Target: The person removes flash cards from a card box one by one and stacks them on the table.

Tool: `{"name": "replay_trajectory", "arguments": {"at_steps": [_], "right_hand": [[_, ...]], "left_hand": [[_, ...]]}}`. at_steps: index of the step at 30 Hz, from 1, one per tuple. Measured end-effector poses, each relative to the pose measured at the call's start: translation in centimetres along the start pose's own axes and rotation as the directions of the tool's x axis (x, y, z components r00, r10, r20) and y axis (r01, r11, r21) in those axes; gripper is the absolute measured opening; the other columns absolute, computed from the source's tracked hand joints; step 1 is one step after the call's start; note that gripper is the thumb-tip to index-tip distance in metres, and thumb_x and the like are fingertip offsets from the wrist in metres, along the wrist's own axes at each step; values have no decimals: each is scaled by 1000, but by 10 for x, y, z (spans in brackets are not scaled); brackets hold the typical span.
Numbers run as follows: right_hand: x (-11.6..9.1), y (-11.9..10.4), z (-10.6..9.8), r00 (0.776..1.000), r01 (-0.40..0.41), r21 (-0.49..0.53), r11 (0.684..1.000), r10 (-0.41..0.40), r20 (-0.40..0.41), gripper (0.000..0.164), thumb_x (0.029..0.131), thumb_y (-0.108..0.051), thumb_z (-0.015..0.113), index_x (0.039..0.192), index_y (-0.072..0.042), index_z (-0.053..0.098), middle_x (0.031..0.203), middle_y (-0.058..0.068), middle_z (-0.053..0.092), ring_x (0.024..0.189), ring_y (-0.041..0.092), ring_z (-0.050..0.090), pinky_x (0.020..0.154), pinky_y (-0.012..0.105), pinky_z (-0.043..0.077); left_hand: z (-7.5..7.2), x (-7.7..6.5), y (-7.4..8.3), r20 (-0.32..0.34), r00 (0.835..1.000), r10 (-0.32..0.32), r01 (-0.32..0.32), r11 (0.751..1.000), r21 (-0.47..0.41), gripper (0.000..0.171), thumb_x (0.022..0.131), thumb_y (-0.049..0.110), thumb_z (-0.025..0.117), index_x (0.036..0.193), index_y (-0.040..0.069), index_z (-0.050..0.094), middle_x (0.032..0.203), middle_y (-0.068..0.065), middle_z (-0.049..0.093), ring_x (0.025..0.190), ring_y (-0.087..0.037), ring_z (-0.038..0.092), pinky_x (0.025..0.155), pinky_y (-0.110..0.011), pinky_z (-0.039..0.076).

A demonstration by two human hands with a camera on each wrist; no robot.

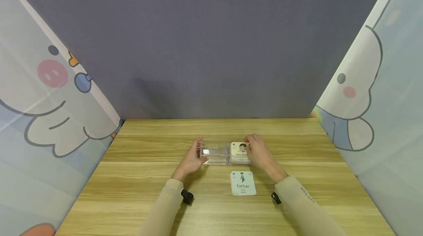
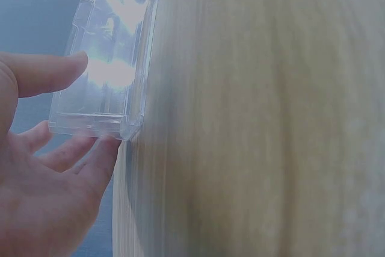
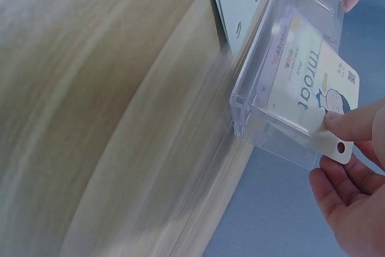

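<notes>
A firm pinch: right hand (image 1: 261, 154) on the "throat" card (image 3: 307, 82), clear box (image 1: 214, 160) just below, left hand (image 1: 191, 160) gripping its opposite end!

Room over left tabletop (image 1: 132, 170), box (image 1: 217, 160) blocking centre, cards (image 1: 243, 189) before it

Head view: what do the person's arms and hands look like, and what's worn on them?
The left sleeve and right sleeve are pale beige and reach the wrists; the right has small dark lettering. Small black devices show near both wrists. The left hand and right hand wear no gloves.
</notes>
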State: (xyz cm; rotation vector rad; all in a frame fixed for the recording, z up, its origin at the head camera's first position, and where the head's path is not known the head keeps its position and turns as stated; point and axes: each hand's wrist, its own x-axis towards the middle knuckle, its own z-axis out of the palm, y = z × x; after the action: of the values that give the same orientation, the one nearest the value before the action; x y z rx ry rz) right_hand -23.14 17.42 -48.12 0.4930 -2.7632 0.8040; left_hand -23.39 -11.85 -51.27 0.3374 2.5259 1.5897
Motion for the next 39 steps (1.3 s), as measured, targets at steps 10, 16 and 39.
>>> {"name": "replay_trajectory", "arguments": {"at_steps": [10, 16, 39], "right_hand": [[2, 0, -2, 999, -14, 51, 999, 15, -28, 25, 91, 3, 71, 115, 1, 62, 112, 15, 66, 100, 28, 63, 78, 38, 60], [2, 1, -3, 998, 10, 51, 999, -7, -67, 25, 89, 3, 72, 112, 1, 63, 108, 15, 66, 96, 29, 66, 78, 39, 60], [0, -3, -8, 994, -27, 108, 994, 38, -98, 28, 92, 2, 68, 120, 0, 60, 110, 13, 60, 86, 22, 58, 70, 34, 55]], "left_hand": [[0, -1, 0, -3, 1000, -2, 2, 1000, 0, 83, 94, 6, 71, 161, 11, 22, 149, -24, 42, 135, -47, 44, 114, -58, 37], [0, 0, -1, -4, 1000, -2, 2, 1000, -1, 82, 94, 6, 71, 161, 11, 22, 149, -24, 41, 136, -46, 44, 114, -58, 37], [1, 0, -5, -1, 1000, -2, 2, 1000, 9, 83, 94, 6, 71, 161, 12, 22, 151, -24, 40, 136, -47, 43, 113, -58, 38]]}}
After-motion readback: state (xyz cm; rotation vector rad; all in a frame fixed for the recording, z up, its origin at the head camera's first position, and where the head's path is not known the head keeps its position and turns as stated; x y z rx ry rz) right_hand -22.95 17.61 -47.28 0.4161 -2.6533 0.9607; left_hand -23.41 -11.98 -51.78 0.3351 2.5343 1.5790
